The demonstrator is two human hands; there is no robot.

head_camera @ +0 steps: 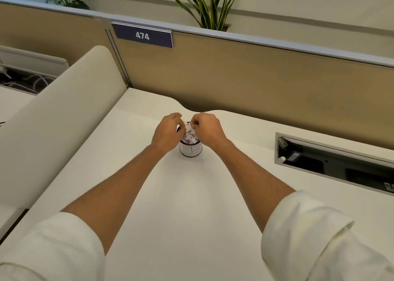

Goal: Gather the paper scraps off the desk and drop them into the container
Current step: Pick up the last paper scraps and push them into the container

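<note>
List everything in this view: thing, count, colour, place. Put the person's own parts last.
container: one, white with dark rims, mid-desk, between the hands
paper scraps: several, white, heaped in the container's mouth
desk: one, white, under everything
cable tray: one, grey and black, recessed at right
partition: one, tan, behind the desk
sign 474: one, navy, on the partition
plants: two, green, beyond the partition
sleeves: two, white, rolled up
left hand: fingers curled over the container
right hand: pinches scraps above the container
</note>
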